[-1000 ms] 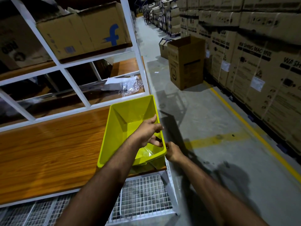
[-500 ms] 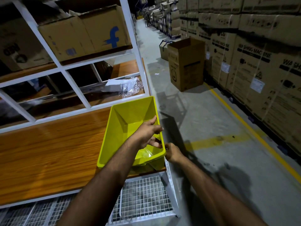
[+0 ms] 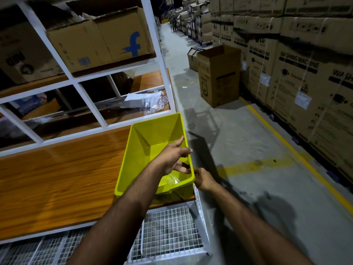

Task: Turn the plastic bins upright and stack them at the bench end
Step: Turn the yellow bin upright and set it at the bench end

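Observation:
A yellow plastic bin (image 3: 150,142) stands upright, its opening up, at the right end of the wooden bench (image 3: 57,180). A second yellow bin seems nested under it near the front right corner, but I cannot tell for sure. My left hand (image 3: 172,157) reaches over the bin's right rim, thumb on top and fingers inside, gripping the rim. My right hand (image 3: 203,178) holds the bin's outer front right corner from the aisle side.
White shelf frame (image 3: 162,73) rises behind the bench, with cardboard boxes (image 3: 99,44) above and plastic bags (image 3: 150,101) on a lower shelf. Wire mesh shelf (image 3: 168,234) lies below the bench. An open carton (image 3: 219,75) and stacked washing machine boxes (image 3: 305,73) line the aisle at right.
Both hands stay on the bin's right rim and corner; the bin has hardly shifted. Only my view moves slightly.

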Tool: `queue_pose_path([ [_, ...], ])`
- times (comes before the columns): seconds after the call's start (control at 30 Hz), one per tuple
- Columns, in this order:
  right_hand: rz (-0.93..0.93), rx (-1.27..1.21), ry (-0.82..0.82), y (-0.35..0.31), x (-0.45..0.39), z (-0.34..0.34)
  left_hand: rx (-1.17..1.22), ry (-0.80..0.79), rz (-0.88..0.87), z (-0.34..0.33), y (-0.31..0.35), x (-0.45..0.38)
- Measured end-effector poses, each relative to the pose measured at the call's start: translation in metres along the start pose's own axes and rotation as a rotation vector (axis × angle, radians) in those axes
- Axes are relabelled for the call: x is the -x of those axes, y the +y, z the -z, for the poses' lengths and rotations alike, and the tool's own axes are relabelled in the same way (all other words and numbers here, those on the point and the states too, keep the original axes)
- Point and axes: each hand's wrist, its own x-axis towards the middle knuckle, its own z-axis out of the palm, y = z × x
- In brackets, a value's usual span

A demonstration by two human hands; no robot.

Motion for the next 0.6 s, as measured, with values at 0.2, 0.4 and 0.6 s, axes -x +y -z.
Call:
queue_pose_path([
  [0.2, -0.052, -0.014, -0.012, 0.034, -0.021, 0.0, -0.031, 0.025, 0.026, 0.005, 0.0, 0.005],
  [0.4, -0.058, -0.138, 0.149, 0.032, -0.024, 0.026, -0.099, 0.104, -0.049, 0.039, -0.004, 0.013],
  [0.6, 0.098, -0.026, 0.226, -0.037, 0.009, 0.063, -0.328, 0.234, -0.242, 0.088, -0.011, 0.044],
])
